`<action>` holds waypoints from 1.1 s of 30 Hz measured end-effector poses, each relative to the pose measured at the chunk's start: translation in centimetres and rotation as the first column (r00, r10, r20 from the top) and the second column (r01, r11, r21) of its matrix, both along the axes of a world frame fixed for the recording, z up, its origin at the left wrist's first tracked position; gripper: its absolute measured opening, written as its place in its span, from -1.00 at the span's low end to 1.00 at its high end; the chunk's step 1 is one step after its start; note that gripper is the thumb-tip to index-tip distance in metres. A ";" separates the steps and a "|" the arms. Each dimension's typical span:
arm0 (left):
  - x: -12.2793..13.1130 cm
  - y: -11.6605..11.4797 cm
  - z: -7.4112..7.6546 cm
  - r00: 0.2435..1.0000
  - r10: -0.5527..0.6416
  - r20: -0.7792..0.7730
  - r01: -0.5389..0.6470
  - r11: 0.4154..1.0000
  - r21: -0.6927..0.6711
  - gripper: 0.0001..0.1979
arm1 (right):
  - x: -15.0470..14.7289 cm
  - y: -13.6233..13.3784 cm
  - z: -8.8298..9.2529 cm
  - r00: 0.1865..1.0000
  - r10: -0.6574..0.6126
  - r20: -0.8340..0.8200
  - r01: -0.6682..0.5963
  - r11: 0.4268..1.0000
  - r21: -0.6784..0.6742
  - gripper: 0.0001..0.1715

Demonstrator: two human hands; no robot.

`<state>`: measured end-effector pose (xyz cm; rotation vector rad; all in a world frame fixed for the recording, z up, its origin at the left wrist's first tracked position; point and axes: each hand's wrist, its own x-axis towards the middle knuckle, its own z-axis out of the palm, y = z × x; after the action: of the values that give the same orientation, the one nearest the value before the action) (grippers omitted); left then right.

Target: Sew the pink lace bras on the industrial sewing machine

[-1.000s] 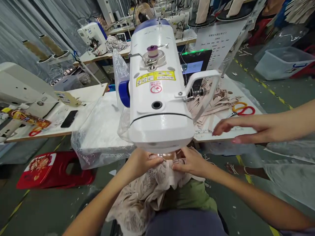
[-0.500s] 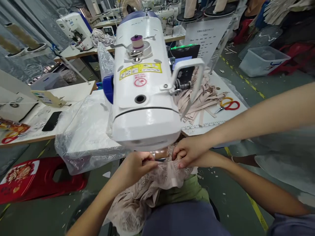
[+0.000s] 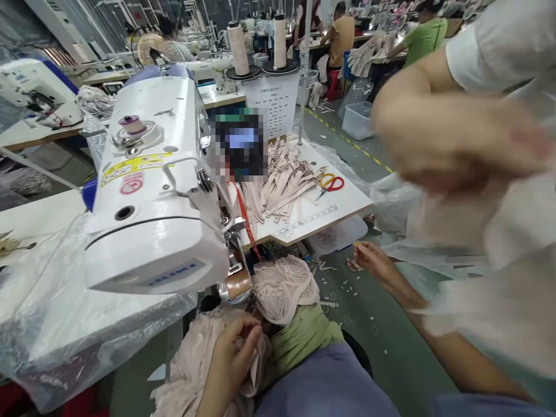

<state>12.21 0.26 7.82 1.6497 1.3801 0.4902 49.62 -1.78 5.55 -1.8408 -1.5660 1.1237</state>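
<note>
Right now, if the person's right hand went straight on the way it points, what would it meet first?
Probably the clear plastic box under the white table edge: the right hand points up and left at it. Depth is unclear, so the gap cannot be judged.

The machine (image 3: 152, 191) is shown in glossy, smooth white finish; the lace (image 3: 282, 286) is seen as matt openwork cloth; the sheet (image 3: 65, 324) is formed of clear, crinkled plastic film.

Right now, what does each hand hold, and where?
Left hand grips the lace fabric by a bunched fold in the lap; whether the right hand holds anything cannot be told.
</note>
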 end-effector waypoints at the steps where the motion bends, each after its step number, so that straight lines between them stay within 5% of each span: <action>1: -0.2 -0.2 -0.9 1.000 0.001 -0.009 -0.001 1.000 -0.024 -0.65 | 0.2 -0.5 -0.8 0.999 -0.037 0.003 0.037 0.999 -0.011 -0.69; 6: 0.2 -1.1 -3.2 0.964 -0.174 -0.199 0.162 0.984 -0.076 -0.69 | -1.7 -2.3 -6.9 0.997 -0.071 -0.005 0.070 0.991 -0.113 -0.55; 11: 5.2 -1.5 -5.1 0.781 -0.291 -0.552 0.422 0.898 0.123 -0.53 | -4.9 -0.3 -12.1 1.000 0.015 0.026 -0.012 0.994 -0.106 -0.57; 16: 9.5 -1.4 -10.2 0.670 -0.199 -0.715 0.433 0.887 0.160 -0.50 | -7.1 3.4 -12.7 0.965 0.231 0.125 -0.239 0.970 0.048 -0.34; 21: 8.0 -0.2 -13.2 0.625 -0.202 -0.754 0.490 0.854 0.178 -0.77 | -8.1 4.2 -11.8 0.864 0.464 0.195 -0.489 0.864 0.115 -0.08; 25: 5.3 2.1 -12.1 0.606 -0.204 -0.769 0.558 0.798 0.228 -0.78 | -8.1 3.6 -11.9 0.849 0.455 0.267 -0.506 0.846 0.169 -0.24; 30: 3.2 5.7 -8.6 0.597 -0.178 -0.782 0.610 0.734 0.298 -0.68 | -7.7 3.2 -12.1 0.854 0.395 0.339 -0.490 0.829 0.267 -0.65; 33: 3.0 6.8 -6.7 0.597 -0.145 -0.789 0.609 0.722 0.328 -0.60 | -6.8 3.6 -11.3 0.882 0.294 0.368 -0.424 0.837 0.346 -0.73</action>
<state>15.20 7.02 1.16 2.8098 1.3665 -0.0853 42.81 1.79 -5.77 -1.5040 -2.2080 0.5836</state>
